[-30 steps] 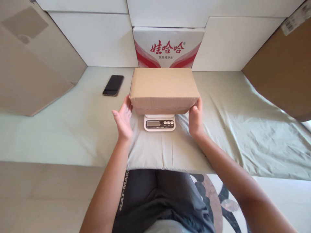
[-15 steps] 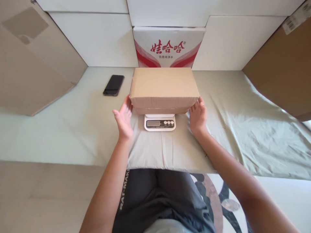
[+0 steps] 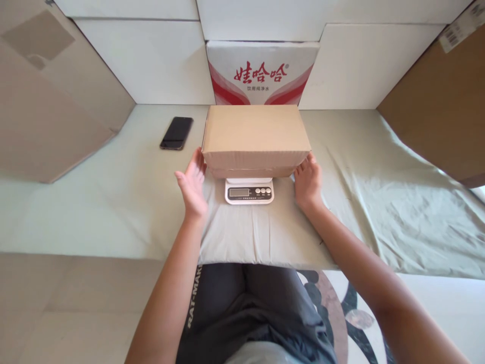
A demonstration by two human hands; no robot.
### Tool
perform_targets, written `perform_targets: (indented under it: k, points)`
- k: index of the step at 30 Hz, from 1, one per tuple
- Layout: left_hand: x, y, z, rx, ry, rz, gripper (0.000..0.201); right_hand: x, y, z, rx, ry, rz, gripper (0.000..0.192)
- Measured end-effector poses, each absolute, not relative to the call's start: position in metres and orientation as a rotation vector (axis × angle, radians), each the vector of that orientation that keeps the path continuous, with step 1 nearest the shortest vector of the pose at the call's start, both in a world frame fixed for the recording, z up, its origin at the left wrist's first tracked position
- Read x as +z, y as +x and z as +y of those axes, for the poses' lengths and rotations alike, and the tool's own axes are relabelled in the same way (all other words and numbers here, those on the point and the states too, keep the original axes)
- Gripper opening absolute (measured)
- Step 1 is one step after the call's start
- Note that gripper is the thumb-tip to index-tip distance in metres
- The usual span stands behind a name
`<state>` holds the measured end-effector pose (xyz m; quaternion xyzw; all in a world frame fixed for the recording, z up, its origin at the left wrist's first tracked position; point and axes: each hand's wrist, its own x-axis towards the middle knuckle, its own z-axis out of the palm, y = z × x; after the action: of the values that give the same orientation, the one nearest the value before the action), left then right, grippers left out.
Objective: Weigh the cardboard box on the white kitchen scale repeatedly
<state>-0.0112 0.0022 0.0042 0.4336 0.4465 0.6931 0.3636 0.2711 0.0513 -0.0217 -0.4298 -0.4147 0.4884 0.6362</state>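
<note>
Box: cardboard box sits on kitchen scale.
Left hand: spread flat, by box's left side.
Right hand: spread, fingertips at right corner.

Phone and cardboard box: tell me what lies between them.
Nothing lies there. In the head view, the stretch between the phone and the cardboard box is bare pale green cloth; the left hand sits nearer, below that gap.

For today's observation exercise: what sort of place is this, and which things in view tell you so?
Probably a home parcel-weighing spot: a cardboard box sits on a small digital scale, a cloth-covered surface holds them, and more cartons lean around.
</note>
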Motion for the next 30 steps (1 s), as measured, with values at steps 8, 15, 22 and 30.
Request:
perform_targets:
  k: [8,15,22,30]
  points:
    - [0.0013,-0.012,0.0021,1.797,1.116,1.122,0.11,-0.0213,0.2701,0.0515,1.117,-0.968,-0.924,0.063]
    - [0.0032,-0.0108,0.0008,1.79,1.124,1.127,0.108,-0.0209,0.268,0.0507,1.12,-0.957,-0.913,0.06]
    - [0.0036,-0.0103,0.0009,1.775,1.138,1.129,0.111,-0.0228,0.268,0.0501,1.118,-0.949,-0.947,0.057]
    - [-0.0012,-0.0117,0.0021,1.791,1.136,1.064,0.105,-0.0214,0.2684,0.0511,1.111,-0.961,-0.992,0.06]
